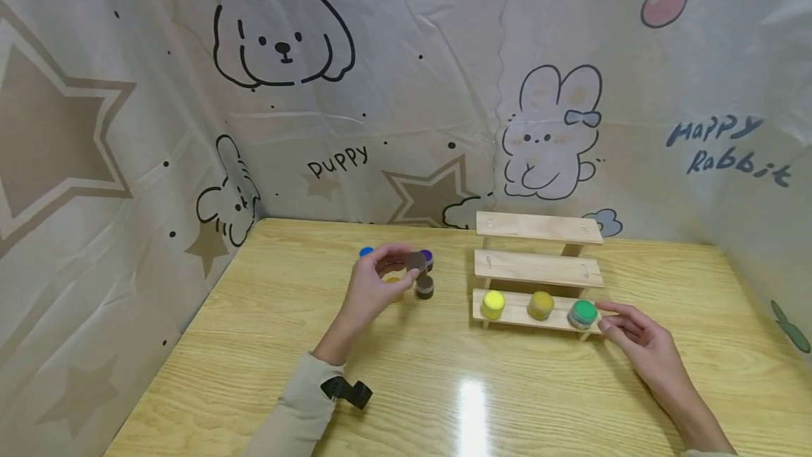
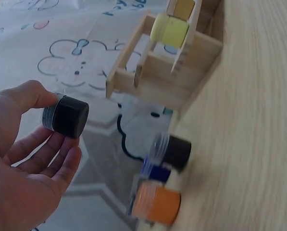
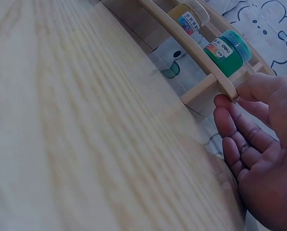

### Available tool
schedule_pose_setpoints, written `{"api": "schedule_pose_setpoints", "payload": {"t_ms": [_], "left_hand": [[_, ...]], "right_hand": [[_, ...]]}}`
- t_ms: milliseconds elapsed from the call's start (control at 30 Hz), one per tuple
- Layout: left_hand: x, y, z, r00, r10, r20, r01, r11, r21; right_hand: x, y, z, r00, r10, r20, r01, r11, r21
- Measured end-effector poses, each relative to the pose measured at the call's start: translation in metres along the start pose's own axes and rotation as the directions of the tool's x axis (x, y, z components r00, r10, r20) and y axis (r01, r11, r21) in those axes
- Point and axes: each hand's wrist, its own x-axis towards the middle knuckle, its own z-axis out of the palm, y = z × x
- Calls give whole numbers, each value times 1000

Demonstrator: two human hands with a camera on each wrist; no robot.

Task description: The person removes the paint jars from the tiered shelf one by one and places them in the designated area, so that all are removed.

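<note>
The left hand pinches a dark brown or black jar between thumb and fingers, above several jars on the table. Close under it are an orange jar, another dark jar, a purple-blue jar and a blue jar. The right hand holds the right end of the lowest shelf of a wooden three-step rack, thumb and fingertips at its edge. On that shelf stand a yellow jar, an ochre jar and, nearest the right hand, a green jar.
The rack's middle shelf and top shelf hold nothing. A printed cloth hangs behind and beside the wooden table. A black strap with a small device sits on the left sleeve.
</note>
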Motion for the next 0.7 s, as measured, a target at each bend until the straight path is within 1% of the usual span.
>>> {"api": "schedule_pose_setpoints", "payload": {"t_ms": [100, 333, 433, 567, 700], "left_hand": [[-5, -4, -12, 1000, -20, -8, 20, 1000, -17], [-13, -17, -39, 999, -41, -34, 41, 999, 14], [-18, -24, -48, 997, -61, -48, 62, 998, 19], [-22, -35, -57, 993, -104, -64, 106, 994, 33], [-21, -43, -61, 989, -137, -62, 140, 989, 51]], "right_hand": [[-1, 0, 1, 1000, -7, -1, 7, 1000, 18], [0, 0, 3, 1000, 0, -11, 0, 1000, 0], [-1, 0, 3, 1000, 4, -5, -4, 1000, 1], [-3, 1, 4, 1000, 2, -4, -2, 1000, 6], [-5, 1, 4, 1000, -6, -14, 7, 1000, 8]]}}
